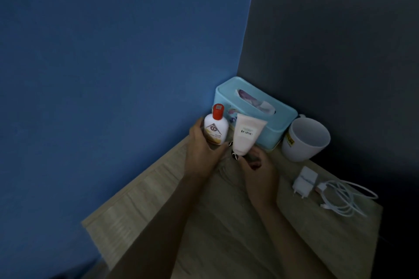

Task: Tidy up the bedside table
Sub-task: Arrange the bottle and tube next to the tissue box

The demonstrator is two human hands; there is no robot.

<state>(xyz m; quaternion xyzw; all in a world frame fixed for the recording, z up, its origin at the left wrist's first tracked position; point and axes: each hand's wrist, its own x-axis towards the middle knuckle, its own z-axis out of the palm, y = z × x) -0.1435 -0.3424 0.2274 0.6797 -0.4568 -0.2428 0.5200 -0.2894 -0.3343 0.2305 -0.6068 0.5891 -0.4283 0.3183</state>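
Observation:
My left hand [200, 152] grips a white lotion bottle [215, 129] with a red cap, held upright near the left back of the light wooden bedside table [226, 222]. Beside it my right hand [256, 166] holds the cap end of a pale pink tube [247, 133] labelled "tease", which stands cap down. Both items sit right in front of a light blue tissue box [256, 108] in the corner.
A white mug [305, 139] stands right of the tissue box. Two white charger plugs [303, 181] and a coiled white cable [344, 198] lie near the table's right edge. A blue wall runs along the left, a dark wall behind.

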